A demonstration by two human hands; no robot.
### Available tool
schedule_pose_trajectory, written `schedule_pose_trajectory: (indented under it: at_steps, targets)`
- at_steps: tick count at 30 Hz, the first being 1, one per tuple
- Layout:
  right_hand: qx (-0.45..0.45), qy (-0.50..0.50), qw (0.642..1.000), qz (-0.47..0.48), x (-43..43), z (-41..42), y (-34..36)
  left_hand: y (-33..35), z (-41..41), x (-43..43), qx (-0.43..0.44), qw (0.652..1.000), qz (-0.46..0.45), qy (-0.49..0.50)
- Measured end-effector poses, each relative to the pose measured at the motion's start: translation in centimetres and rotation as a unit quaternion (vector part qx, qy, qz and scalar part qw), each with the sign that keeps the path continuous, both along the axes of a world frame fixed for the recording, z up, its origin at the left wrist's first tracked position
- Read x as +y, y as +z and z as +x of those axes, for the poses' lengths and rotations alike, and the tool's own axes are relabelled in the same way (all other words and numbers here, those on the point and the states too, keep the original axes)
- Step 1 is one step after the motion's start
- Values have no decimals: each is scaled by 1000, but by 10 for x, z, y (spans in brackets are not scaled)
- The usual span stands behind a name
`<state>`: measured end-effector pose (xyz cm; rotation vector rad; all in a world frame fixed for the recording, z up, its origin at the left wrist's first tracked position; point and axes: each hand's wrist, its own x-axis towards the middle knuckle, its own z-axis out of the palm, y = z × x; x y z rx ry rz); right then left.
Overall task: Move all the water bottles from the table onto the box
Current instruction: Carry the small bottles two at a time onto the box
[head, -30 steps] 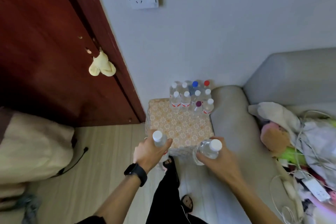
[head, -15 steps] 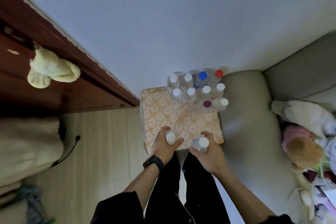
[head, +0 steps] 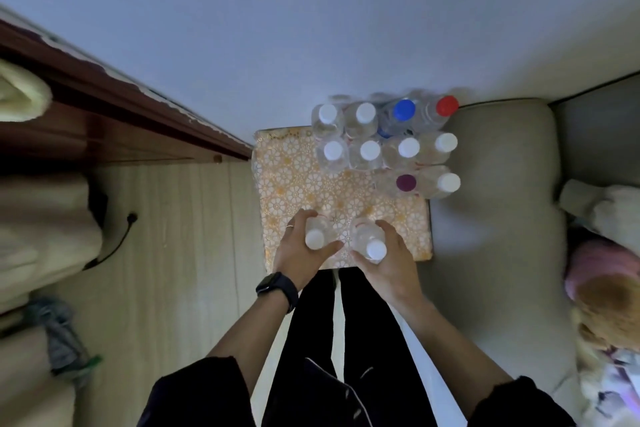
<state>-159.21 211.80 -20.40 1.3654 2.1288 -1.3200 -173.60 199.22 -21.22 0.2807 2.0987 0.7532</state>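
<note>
A box [head: 298, 184] covered in orange floral paper stands against the wall. Several clear water bottles are packed on its far right part, most white-capped, plus a blue-capped bottle [head: 403, 110], a red-capped bottle [head: 446, 106] and a purple-capped bottle [head: 406, 183]. My left hand [head: 298, 253] grips a white-capped bottle [head: 314, 238] upright over the box's near edge. My right hand [head: 388, 260] grips another white-capped bottle [head: 375, 249] beside it. Both bottles look to be on or just above the box top.
A grey sofa arm [head: 491, 218] sits right of the box, with soft toys [head: 602, 253] further right. A dark wooden door [head: 104, 121] is at the left, wooden floor [head: 180, 253] below it with a black cable [head: 117, 243]. My legs in black trousers [head: 311, 340] stand before the box.
The view has tilted down and closed in on the box. Both hands have carried their bottles forward from in front of the box to over its near edge.
</note>
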Motion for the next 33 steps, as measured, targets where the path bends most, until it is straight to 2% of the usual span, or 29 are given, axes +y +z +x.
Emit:
schedule_pose_trajectory:
  at_steps: [5, 8, 10, 14, 23, 33]
  targets:
    - [-64, 117, 986, 103, 12, 9, 25, 13, -3, -12, 61, 995, -3, -74]
    - [-96, 210, 966, 112, 22, 6, 35, 15, -3, -16, 106, 990, -3, -97]
    - [-91, 251, 958, 105, 26, 1, 37, 15, -3, -13, 108, 991, -2, -76]
    - [-56, 241, 963, 110, 32, -14, 38, 14, -7, 6, 103, 994, 16, -42]
    - [-42, 218, 956, 191, 64, -70, 32, 7, -34, 74, 120, 992, 37, -11]
    - [-49, 211, 954, 209, 65, -74, 33, 5, -34, 71, 108, 993, 49, -4]
